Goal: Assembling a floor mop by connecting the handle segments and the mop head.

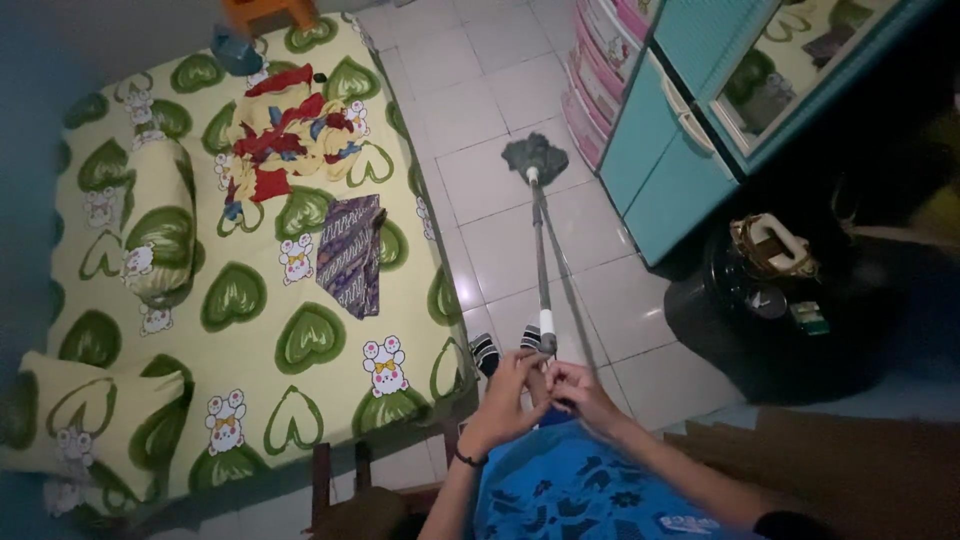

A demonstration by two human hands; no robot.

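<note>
Both hands grip the near end of a long mop handle (541,270). My left hand (513,388) wraps around it from the left, and my right hand (577,388) closes on it from the right, just below the white band on the pole. The grey mop head (535,157) rests on the white tiled floor (500,215) far ahead, close to the teal cabinet (655,170). My feet in striped socks (486,352) show beside the handle.
A mattress (240,300) with a green heart-print sheet fills the left, carrying a bolster (160,225), a pillow (90,420), a colourful folded cloth (285,135) and a dark patterned cloth (350,255). Pink drawers (600,70) stand by the cabinet. A dark bin (760,300) sits right.
</note>
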